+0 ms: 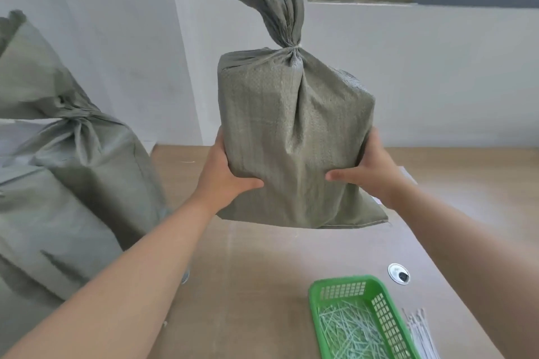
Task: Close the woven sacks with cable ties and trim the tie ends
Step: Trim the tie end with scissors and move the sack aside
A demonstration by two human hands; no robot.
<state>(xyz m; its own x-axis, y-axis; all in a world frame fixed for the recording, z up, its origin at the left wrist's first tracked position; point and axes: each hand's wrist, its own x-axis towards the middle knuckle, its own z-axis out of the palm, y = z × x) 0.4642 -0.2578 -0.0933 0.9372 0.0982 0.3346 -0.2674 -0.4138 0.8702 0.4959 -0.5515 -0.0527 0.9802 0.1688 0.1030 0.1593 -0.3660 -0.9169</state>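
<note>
- Head view: we are holding a grey-green sack (291, 131) upright in front of us. It seems to be hanging clear of the counter (262, 285), with its bottom hem free.
- Our left hand (224, 175) is grasping the sack's lower left side and our right hand (370, 172) the lower right. Both thumbs are pressing across the front face, and the fingers are wrapping out of sight behind.
- A pale cable tie (293, 46) is cinching the neck, and the loose top is flaring above it. No long tail is showing from here, so we are judging this sack closed and trimmed, and the step in hand is setting it aside.
- Another tied sack (73, 169) is standing at our left, so that side looks like the natural place for this one.
- To do it well, we are gripping low and evenly on both sides so the weight is not swinging, and we are leaving the neck alone so the tie is not slipping.
- We are minding what is lying below and to the right: a green basket (338, 279) of cut ends (350, 332), and a bundle of fresh ties (420, 332) just beside it.
- Lowering it flat on its base, just beside the other sack, is likely the safest way to stop it toppling.
</note>
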